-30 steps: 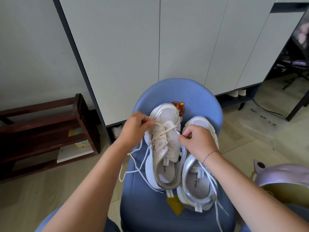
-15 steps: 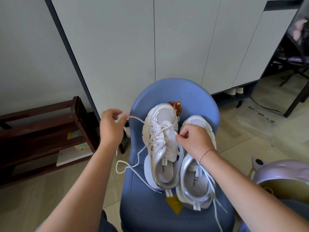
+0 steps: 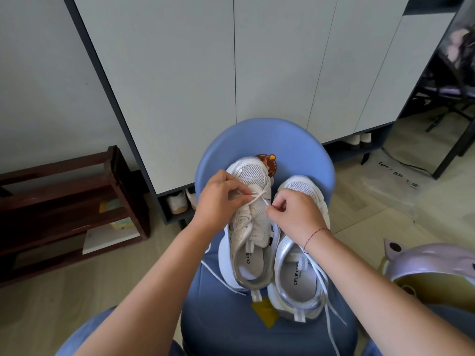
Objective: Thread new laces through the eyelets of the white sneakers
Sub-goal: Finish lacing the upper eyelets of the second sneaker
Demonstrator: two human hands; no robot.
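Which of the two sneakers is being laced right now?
The left sneaker: left hand and right hand pinch its lace over the toe end. The right sneaker has laces hanging loose.

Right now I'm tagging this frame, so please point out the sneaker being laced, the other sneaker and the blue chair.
sneaker being laced (image 3: 253,174): head view, on its mesh toe.
other sneaker (image 3: 298,276): head view, on its insole.
blue chair (image 3: 270,140): head view, on its backrest.
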